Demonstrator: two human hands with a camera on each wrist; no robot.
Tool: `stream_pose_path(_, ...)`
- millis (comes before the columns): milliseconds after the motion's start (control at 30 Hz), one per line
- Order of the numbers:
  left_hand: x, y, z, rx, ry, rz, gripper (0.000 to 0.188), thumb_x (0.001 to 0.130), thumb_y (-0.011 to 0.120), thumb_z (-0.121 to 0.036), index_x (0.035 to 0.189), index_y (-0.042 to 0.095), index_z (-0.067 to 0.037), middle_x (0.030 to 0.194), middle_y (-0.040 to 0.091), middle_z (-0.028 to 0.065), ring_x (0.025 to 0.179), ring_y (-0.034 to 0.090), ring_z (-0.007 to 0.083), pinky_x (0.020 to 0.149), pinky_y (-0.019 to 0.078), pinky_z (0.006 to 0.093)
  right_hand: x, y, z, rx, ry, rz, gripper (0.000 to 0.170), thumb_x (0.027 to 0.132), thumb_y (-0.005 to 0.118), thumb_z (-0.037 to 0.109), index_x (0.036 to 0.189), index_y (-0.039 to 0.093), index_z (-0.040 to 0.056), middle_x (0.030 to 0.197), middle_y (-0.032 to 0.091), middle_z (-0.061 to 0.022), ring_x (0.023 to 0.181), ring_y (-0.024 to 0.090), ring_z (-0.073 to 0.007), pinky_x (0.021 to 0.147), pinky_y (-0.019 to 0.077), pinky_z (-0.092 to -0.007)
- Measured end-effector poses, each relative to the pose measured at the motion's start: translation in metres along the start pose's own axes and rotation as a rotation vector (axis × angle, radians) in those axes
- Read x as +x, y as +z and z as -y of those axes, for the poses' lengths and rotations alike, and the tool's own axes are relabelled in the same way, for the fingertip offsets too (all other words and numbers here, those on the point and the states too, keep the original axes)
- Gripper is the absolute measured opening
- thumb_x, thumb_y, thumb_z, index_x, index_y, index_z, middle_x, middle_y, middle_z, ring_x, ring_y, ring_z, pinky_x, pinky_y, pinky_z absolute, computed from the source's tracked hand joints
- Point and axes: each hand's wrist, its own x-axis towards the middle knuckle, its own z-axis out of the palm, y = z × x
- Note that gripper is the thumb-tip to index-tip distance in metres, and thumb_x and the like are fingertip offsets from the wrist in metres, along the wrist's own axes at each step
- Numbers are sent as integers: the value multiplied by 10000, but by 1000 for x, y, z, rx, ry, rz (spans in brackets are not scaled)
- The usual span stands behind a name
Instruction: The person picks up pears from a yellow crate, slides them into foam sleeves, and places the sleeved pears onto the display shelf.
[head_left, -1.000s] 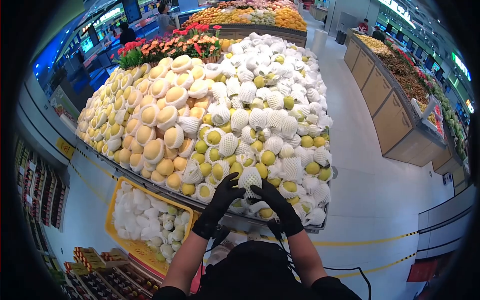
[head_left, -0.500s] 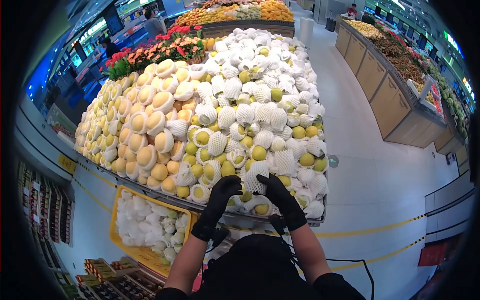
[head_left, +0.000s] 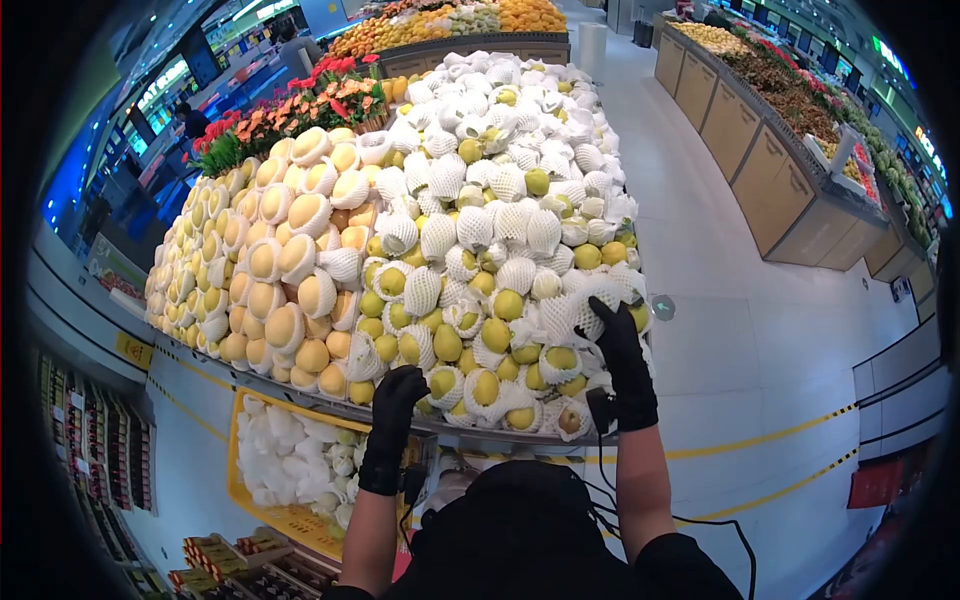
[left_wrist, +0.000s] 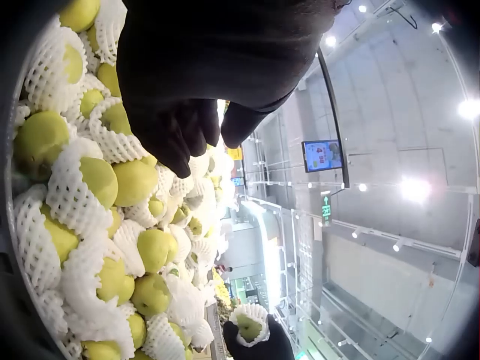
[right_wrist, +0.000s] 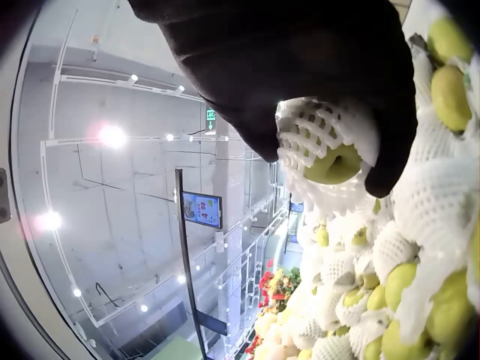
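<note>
In the right wrist view, a yellow-green pear (right_wrist: 335, 166) in a white foam net sleeve sits between the thumb and fingers of my black-gloved right hand (head_left: 622, 345). That hand is over the right part of the pear pile (head_left: 505, 305); the fruit's open end faces the camera. My left hand (head_left: 397, 400), also gloved in black, hovers by the near edge of the pile with fingers loosely bent and nothing in them. Sleeved and bare pears (left_wrist: 135, 182) lie beneath it in the left wrist view.
Yellow peaches (head_left: 285, 325) in foam sleeves fill the stand's left side, with potted flowers (head_left: 300, 105) behind. A yellow crate (head_left: 237, 462) of white sleeves and fruit stands below at left. Another produce stand (head_left: 770, 175) lines the aisle at right.
Both hands were together around a sleeved pear at the near edge. My right hand has carried it away to the right, while the left has drawn back leftward. The head view has shifted slightly.
</note>
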Motion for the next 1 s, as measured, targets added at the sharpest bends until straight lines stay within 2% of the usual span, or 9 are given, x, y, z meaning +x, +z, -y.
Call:
stream_pose_path(67,4,-2,2,-38,-4,-15,266,857,618,-105,1090,559,8,962,614,86,861,616,176,801,523,307,33,-22,-15,-52,-150,-52,353,805,698,159,1085,556,-4,965,633,-71,792,636,-180,700,524,-304)
stream_pose_path(333,-4,-8,-7,-48,-10,-34,289,854,624,-113,1109,552,2,978,615,87,861,615,170,794,521,304,70,21,14,-713,-212,-135,559,737,739,314,1110,522,-42,986,645,-157,890,634,-257,756,509,-349)
stream_pose_path(367,-6,-8,-8,-42,-2,-29,285,856,623,-115,1108,555,-1,973,617,83,854,616,167,787,521,302,57,38,22,-807,-146,-110,636,718,739,360,1134,497,-56,1018,639,-195,917,635,-292,778,506,-361)
stream_pose_path(400,-6,-9,-7,-45,-18,-42,270,859,622,-111,1097,562,2,971,618,83,851,617,171,786,523,306,57,46,15,-893,-124,-110,647,715,739,384,1142,503,-40,986,638,-173,882,635,-263,757,503,-345)
stream_pose_path(500,-5,-16,1,-54,-53,-65,244,865,622,-102,1078,576,7,979,623,87,846,620,178,779,531,318,57,68,-8,-1194,-107,-80,727,710,711,449,1179,439,-35,1054,623,-261,988,612,-386,826,495,-428)
stream_pose_path(600,-8,-16,0,-69,-17,-61,248,865,626,-108,1077,575,10,977,622,86,849,620,178,776,533,321,48,92,-12,-1502,-35,-56,757,728,658,537,1171,441,-38,993,639,-276,961,621,-401,841,492,-447)
stream_pose_path(700,-11,-18,-6,-67,8,-84,251,860,627,-106,1075,575,13,966,618,84,846,619,176,772,534,319,45,91,-21,-1577,-144,-119,716,747,632,569,1096,510,-44,946,642,-273,914,628,-406,786,492,-490)
stream_pose_path(800,-12,-26,-8,-71,12,-113,251,856,625,-104,1073,576,12,953,614,82,850,617,175,768,534,313,47,73,-23,-1418,-170,-148,660,794,613,539,1130,526,-22,998,644,-253,944,624,-393,827,491,-465)
stream_pose_path(1000,-8,-30,-7,-65,11,-139,243,861,617,-110,1069,578,9,918,606,71,832,606,161,759,531,304,32,40,-26,-1215,-343,-128,371,876,573,360,954,624,1,901,662,-204,877,638,-332,762,499,-383)
